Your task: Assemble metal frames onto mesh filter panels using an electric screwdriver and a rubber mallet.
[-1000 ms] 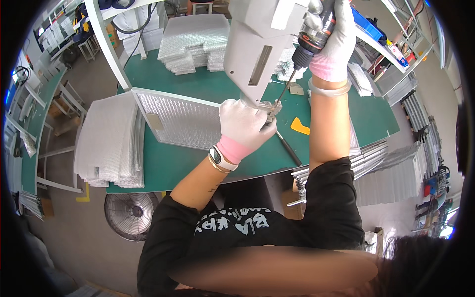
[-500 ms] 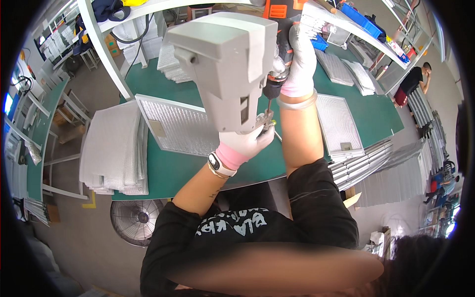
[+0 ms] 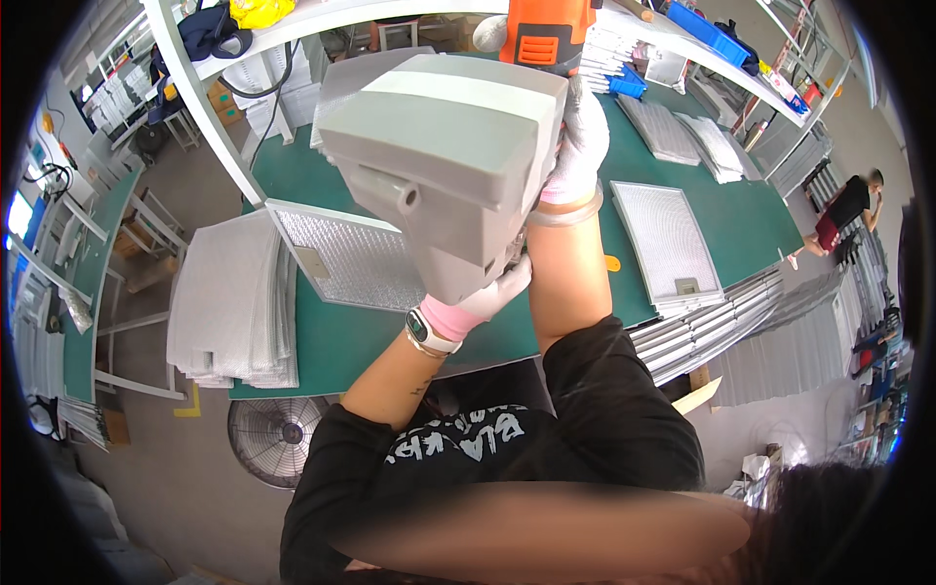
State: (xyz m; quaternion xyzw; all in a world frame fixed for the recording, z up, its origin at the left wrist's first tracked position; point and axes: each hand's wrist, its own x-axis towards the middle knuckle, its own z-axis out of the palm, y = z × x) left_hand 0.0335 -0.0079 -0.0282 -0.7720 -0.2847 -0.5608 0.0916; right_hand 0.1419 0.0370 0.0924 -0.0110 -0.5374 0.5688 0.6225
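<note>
In my right hand (image 3: 583,136), gloved in white, is an orange and black cordless drill (image 3: 542,37), gripped with the fingers closed. My left hand (image 3: 485,300), in a white glove with a pink cuff, is closed on a small metal part (image 3: 517,246), mostly hidden. A big grey plastic housing (image 3: 444,146) looms in front, covering the drill's tip and most of my left fingers. Left of that hand, a framed mesh panel (image 3: 353,261) rests at a slant. Another mesh panel (image 3: 665,239) lies to the right of my right forearm.
White padded sheets (image 3: 229,302) are stacked at the left of the green table (image 3: 336,366). Framed panels (image 3: 712,322) are piled at the right edge. A shelf (image 3: 322,21) with blue bins (image 3: 707,37) spans the back. A floor fan (image 3: 283,434) stands below; a person (image 3: 846,214) is far right.
My right hand and the drill have tipped up, showing more orange body. The grey housing has swung lower and now hides the drill bit and much of the metal part.
</note>
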